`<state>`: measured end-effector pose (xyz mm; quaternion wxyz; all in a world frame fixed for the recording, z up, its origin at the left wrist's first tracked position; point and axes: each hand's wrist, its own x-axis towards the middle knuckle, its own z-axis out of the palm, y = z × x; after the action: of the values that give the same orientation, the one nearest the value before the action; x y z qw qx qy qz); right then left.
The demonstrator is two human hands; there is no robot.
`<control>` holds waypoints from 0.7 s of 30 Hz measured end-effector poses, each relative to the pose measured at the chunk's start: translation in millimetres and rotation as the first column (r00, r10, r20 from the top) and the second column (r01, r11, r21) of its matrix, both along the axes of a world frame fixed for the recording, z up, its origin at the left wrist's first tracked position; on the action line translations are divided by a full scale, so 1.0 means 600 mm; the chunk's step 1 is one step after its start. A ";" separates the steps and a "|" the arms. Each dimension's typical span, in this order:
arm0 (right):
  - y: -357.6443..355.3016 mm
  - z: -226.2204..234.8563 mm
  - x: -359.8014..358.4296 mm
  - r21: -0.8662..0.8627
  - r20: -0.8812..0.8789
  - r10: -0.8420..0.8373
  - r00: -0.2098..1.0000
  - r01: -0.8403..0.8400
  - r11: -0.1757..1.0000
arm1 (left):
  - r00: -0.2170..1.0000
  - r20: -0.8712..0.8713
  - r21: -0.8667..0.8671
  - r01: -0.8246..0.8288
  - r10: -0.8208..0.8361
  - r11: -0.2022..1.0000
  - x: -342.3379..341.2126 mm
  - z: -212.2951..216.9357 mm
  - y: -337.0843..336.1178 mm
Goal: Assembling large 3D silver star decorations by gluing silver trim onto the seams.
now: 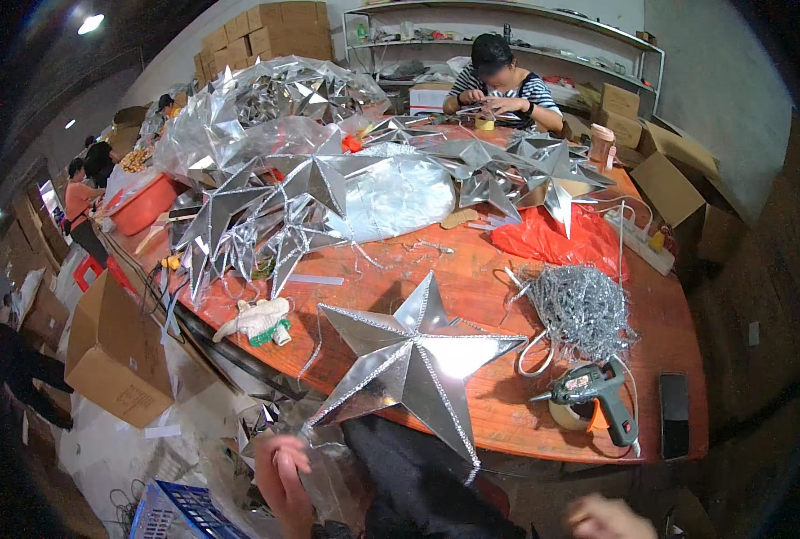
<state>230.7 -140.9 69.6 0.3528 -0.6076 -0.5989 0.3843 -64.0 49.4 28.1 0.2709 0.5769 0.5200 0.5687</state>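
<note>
A large silver five-pointed star (391, 377) lies at the table's near edge, its lower points overhanging. Glittery silver trim runs along its ridges. My left hand (283, 472) is just below the star's lower left point, fingers curled; whether it holds anything is hidden. At the bottom edge, my right hand (608, 518) is apart from the star and blurred, so its fingers are unclear. A grey-green glue gun (593, 395) with an orange trigger rests on a tape roll (569, 418) at the right. Behind it lies a heap of silver tinsel cord (580, 310).
Finished stars (283, 193) crowd the table's far left. A black phone (674, 415) lies at the right edge, a glove (258, 321) at the left. Across the table a co-worker (501, 90) handles pieces. A blue basket (180, 512) and a cardboard box (117, 355) stand on the left floor.
</note>
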 end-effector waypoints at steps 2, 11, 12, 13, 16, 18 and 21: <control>0.012 -0.038 -0.022 -0.099 -0.125 0.060 0.990 -0.073 0.992 | 0.990 -0.059 -0.077 0.122 -0.127 0.990 -0.008 -0.011 0.030; 0.045 -0.154 -0.037 0.006 -0.250 0.064 0.966 -0.065 0.998 | 0.934 -0.102 -0.042 0.339 -0.341 0.940 0.032 -0.002 0.046; 0.046 -0.164 -0.041 0.063 -0.205 0.050 0.978 -0.037 0.997 | 0.936 0.062 -0.061 0.349 -0.345 0.935 0.042 -0.002 0.044; 0.051 -0.169 -0.035 0.073 -0.205 0.054 0.977 -0.040 0.997 | 0.914 0.224 -0.078 0.363 -0.338 0.929 0.049 -0.003 0.042; 0.065 -0.179 -0.019 -0.062 -0.237 0.152 0.960 -0.171 0.983 | 0.927 0.219 -0.026 0.318 -0.305 0.948 0.047 -0.027 0.056; 0.060 -0.186 -0.030 0.024 -0.193 0.064 0.979 -0.061 0.998 | 0.934 0.216 -0.029 0.299 -0.286 0.954 0.053 -0.023 0.057; 0.067 -0.196 -0.022 0.024 -0.196 0.041 0.980 -0.037 0.999 | 0.910 0.318 -0.013 0.286 -0.267 0.958 0.069 -0.008 0.052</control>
<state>217.4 -101.0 -48.1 0.4087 -0.5511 -0.5768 0.4433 -22.3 80.5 23.0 0.4445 0.5391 0.4001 0.5930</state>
